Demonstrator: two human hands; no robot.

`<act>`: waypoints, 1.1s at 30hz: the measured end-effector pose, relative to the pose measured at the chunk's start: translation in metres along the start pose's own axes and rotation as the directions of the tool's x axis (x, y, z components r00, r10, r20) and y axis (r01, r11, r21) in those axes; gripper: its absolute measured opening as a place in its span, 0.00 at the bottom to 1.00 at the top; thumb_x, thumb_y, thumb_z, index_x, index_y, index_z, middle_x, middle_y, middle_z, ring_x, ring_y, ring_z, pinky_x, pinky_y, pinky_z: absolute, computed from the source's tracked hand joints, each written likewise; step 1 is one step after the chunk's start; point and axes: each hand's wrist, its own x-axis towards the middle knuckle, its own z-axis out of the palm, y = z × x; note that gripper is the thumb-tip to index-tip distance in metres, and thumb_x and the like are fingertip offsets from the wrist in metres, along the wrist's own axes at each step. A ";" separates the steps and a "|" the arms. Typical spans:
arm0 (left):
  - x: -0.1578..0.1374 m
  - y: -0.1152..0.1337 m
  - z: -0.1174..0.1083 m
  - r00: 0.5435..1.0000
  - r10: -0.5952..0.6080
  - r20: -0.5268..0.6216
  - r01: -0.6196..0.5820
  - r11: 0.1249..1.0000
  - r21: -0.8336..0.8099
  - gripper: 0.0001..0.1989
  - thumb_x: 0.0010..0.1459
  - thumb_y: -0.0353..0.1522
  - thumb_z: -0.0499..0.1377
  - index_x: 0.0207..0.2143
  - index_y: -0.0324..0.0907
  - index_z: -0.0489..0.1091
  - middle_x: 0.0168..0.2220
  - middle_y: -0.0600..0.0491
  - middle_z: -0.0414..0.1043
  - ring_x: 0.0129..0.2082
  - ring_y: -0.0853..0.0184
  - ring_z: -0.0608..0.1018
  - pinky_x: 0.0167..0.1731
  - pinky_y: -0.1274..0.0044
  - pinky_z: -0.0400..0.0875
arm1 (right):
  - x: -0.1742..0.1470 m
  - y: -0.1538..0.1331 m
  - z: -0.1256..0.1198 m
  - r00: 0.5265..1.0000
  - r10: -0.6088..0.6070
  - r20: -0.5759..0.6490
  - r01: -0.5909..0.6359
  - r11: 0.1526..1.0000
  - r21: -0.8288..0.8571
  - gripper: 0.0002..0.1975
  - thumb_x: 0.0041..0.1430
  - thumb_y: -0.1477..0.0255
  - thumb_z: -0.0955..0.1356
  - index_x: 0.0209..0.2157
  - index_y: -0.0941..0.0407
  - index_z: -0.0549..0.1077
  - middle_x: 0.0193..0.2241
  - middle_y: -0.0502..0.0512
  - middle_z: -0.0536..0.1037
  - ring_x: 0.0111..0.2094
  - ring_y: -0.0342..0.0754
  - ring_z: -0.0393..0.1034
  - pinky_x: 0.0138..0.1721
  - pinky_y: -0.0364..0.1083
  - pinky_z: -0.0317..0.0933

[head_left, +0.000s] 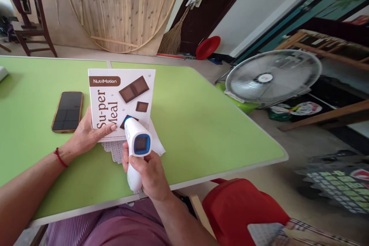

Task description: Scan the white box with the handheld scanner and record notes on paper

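Note:
My left hand grips the lower left side of a white box, thumb across its front. The box stands upright and reads "NutriMotion Su-per Meal", with brown chocolate pieces printed on it. In my right hand is a white infrared thermometer with a blue-rimmed dark screen facing me. Its front end overlaps the lower part of the box; I cannot tell whether they touch. Beneath the box lies a patterned paper or cloth, partly hidden. A smartphone in a brown case lies left of the box, screen dark.
The green table has a pale edge and a seam. A red chair stands at the near right. Beyond the right edge is a large floor fan. A broom and a red basin are at the back.

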 end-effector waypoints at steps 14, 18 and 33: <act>0.001 -0.003 -0.003 1.000 0.025 -0.002 -0.025 0.997 0.074 0.26 0.55 0.46 0.65 0.48 0.39 0.67 0.46 0.44 0.73 0.45 0.55 0.76 0.45 0.62 0.74 | 0.000 0.001 0.001 1.000 0.013 -0.008 -0.013 0.999 0.031 0.15 0.49 0.59 0.74 0.26 0.56 0.73 0.22 0.48 0.73 0.23 0.41 0.63 0.27 0.44 0.57; 0.001 -0.004 -0.003 1.000 -0.001 -0.008 0.002 0.996 0.084 0.27 0.55 0.47 0.66 0.49 0.39 0.66 0.47 0.43 0.73 0.45 0.54 0.76 0.44 0.62 0.74 | 0.000 0.001 0.001 1.000 -0.007 0.004 0.007 0.999 0.035 0.15 0.50 0.58 0.74 0.27 0.56 0.73 0.22 0.48 0.73 0.23 0.41 0.63 0.27 0.44 0.57; 0.000 -0.002 -0.002 1.000 0.000 0.004 0.000 0.999 0.039 0.28 0.54 0.46 0.66 0.50 0.39 0.64 0.48 0.43 0.73 0.45 0.55 0.77 0.42 0.64 0.75 | 0.000 -0.005 0.003 1.000 0.021 -0.016 -0.022 1.000 -0.014 0.12 0.49 0.62 0.73 0.28 0.56 0.73 0.21 0.47 0.71 0.24 0.42 0.61 0.27 0.45 0.56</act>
